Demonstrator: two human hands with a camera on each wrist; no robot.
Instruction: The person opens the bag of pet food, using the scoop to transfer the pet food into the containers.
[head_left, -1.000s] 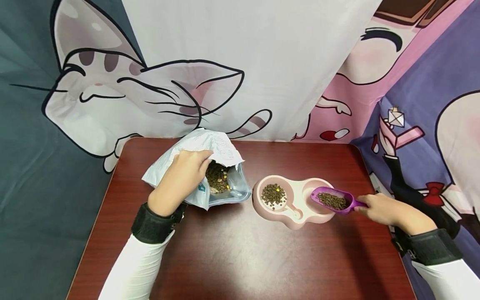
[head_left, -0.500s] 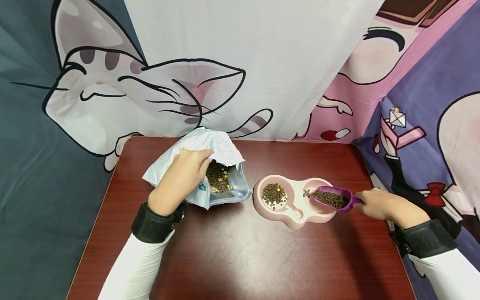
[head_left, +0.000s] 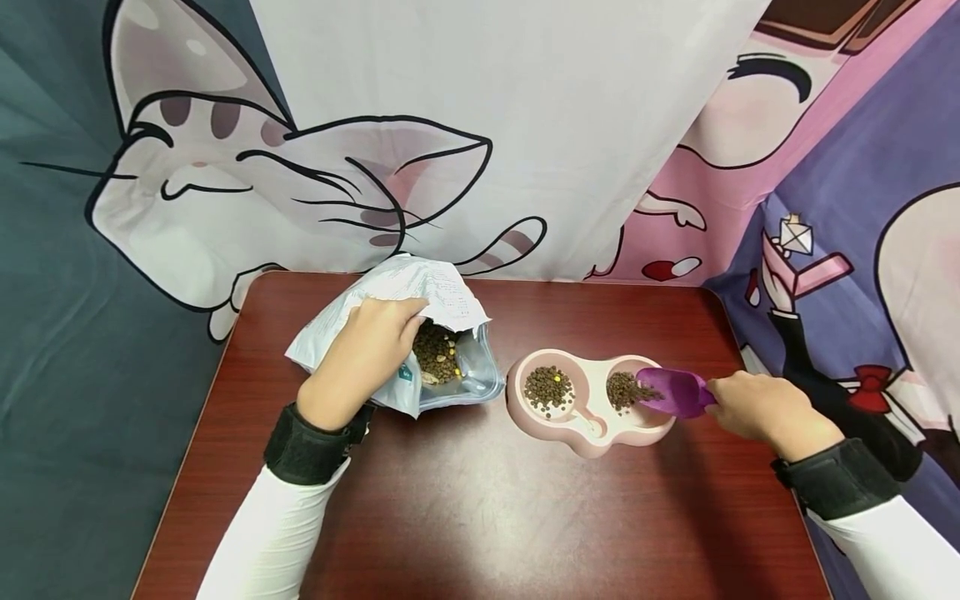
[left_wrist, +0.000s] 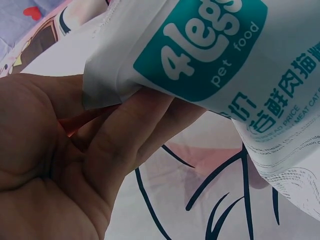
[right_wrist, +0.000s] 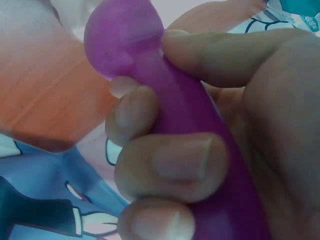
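Note:
My right hand [head_left: 767, 414] grips the handle of a purple scoop [head_left: 681, 393], fingers wrapped round it in the right wrist view. The scoop tilts over the right bowl of a pink double pet bowl [head_left: 588, 433], and brown kibble [head_left: 626, 390] slides from its lip into that bowl. More kibble [head_left: 548, 388] lies in the left bowl. With my left hand [head_left: 372, 333] I pinch the edge of a white pet food bag [head_left: 420, 287], printed in teal in the left wrist view [left_wrist: 200, 50]. Under the bag's opening, a clear bin [head_left: 476, 371] holds kibble.
Everything stands on a reddish-brown wooden table [head_left: 480, 517]. A cloth backdrop [head_left: 570, 142] with cartoon figures hangs behind and at the sides. The double bowl sits right of the bin, a small gap between them.
My right hand has moved slightly left and tipped the scoop; its kibble has poured into the right bowl, leaving little in the scoop. The left hand and bag stay put.

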